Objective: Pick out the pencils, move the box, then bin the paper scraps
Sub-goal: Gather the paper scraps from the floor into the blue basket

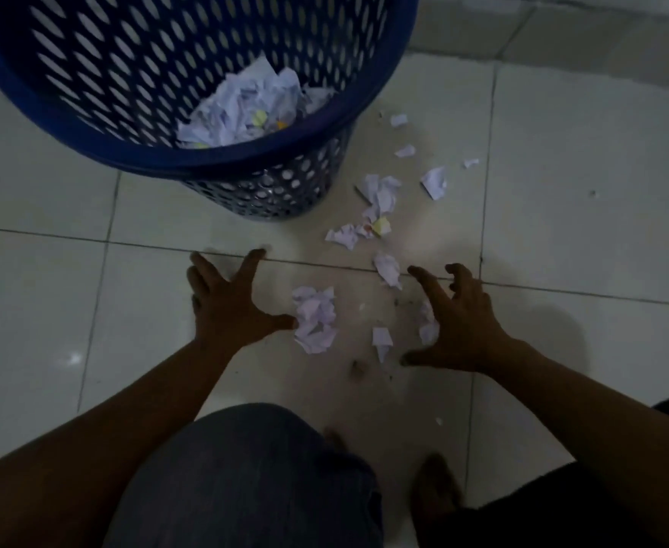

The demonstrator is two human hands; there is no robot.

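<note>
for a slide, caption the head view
Left hand and right hand flank crumpled white paper scraps near a blue perforated plastic bin

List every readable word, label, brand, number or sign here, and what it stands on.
None can be read.
The blue basket bears no visible label or brand.
The paper scraps on the floor tiles and the crumpled paper in the basket are too blurred to show any writing.

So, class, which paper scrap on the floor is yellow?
The small yellow scrap lying just right of the blue bin; every other scrap on the floor looks white.
</note>
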